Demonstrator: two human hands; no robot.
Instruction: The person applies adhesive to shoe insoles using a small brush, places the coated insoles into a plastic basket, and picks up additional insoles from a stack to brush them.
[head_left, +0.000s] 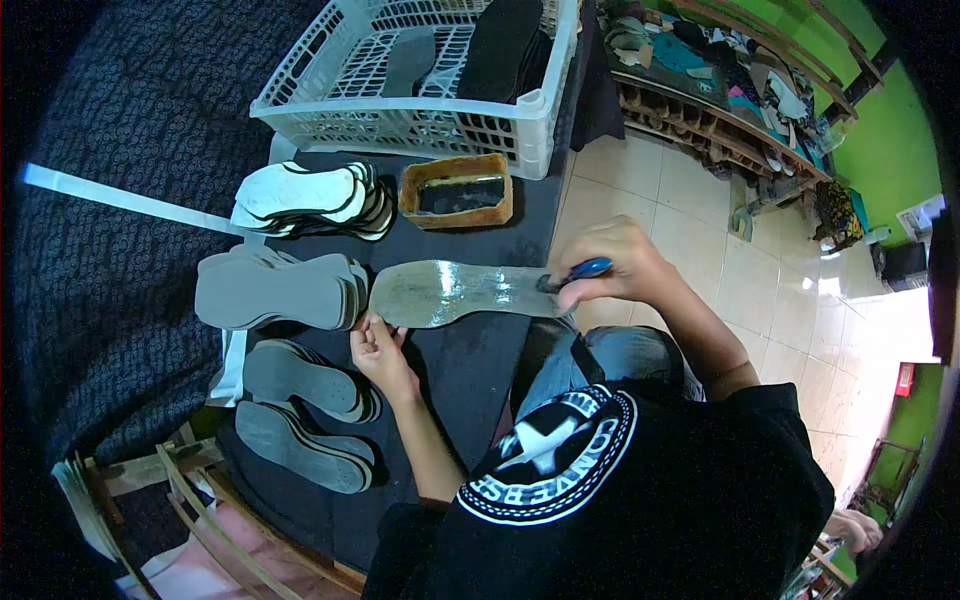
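A grey shoe sole (430, 295) with a wet, glossy top lies flat across the table's near side, its right end reaching the edge. My left hand (380, 352) is closed on the sole's lower rim at its left end, thumb by the edge and fingers partly underneath. At the other end, my right hand (622, 262) grips a blue-handled brush (590, 268). Its dark tip touches the sole's surface. Just left of the sole is a stack of grey soles (275, 290). Beyond it stands a small brown tub (458, 217) with dark residue and some liquid inside.
White-topped insoles (300, 195) are piled behind the grey stack. Two more piles, of darker soles (310, 375) and thick grey soles (300, 450), sit nearer. A white plastic crate (400, 122) holding dark soles stands at the back. A cluttered wooden rack (710, 110) is at far right.
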